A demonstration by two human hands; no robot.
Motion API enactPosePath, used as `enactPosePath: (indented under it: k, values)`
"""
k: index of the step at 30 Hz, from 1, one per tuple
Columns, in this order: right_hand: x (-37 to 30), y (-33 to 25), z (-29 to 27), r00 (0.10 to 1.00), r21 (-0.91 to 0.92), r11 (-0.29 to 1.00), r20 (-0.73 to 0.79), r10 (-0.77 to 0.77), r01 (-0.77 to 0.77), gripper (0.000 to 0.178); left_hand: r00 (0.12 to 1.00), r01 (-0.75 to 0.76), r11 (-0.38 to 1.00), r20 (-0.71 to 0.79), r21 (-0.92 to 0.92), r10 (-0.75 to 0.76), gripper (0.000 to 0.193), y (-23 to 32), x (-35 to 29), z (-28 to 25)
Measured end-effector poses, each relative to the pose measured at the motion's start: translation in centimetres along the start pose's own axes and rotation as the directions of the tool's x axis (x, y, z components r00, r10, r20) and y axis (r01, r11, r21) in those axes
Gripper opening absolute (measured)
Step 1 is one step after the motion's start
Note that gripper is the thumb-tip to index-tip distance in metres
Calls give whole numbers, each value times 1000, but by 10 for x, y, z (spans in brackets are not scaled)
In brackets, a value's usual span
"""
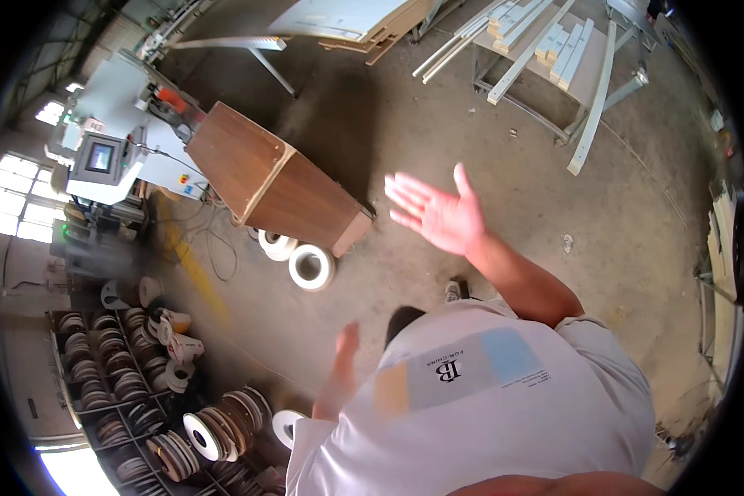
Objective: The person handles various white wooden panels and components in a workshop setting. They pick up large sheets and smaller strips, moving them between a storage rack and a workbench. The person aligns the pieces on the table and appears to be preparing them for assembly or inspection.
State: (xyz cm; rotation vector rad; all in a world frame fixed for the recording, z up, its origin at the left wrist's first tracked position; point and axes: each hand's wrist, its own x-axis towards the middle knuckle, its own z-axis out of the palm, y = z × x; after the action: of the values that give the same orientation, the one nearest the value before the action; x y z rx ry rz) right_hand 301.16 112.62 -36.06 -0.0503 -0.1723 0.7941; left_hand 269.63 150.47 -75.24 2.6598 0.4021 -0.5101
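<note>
My right hand [435,212] is raised over the bare floor, palm showing, fingers stretched out and thumb apart. It holds nothing and is nearest to the brown wood-panelled box [306,194], without touching it. My left hand [347,351] hangs low beside my body, smeared by motion, so its fingers do not show clearly. Beyond it, a white ring-shaped roll [312,267] lies on the floor against the box, with a second roll [276,245] partly hidden behind it.
At left stands a machine with a control screen [101,158]. A black rack [128,397] of banding rolls fills the lower left. Cables [219,248] lie on the floor. Back right, a table [583,83] bears white strips, one long strip [593,124] jutting toward me.
</note>
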Motion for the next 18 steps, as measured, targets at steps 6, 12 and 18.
enactPosePath:
  k: [6, 12, 18]
  values:
    - [113, -89, 11, 992, -116, 987, 63, -108, 115, 101, 928, 316, 914, 286, -256, -240, 33, 11, 24, 3]
    - [244, -153, -38, 995, -224, 969, 35, -97, 103, 97, 900, 246, 943, 414, -224, -136, 33, 47, 160, -27]
    - [348, -223, -83, 999, -734, 679, -23, -42, 12, 72, 961, 191, 899, 260, -395, -91, 36, 130, 421, -140]
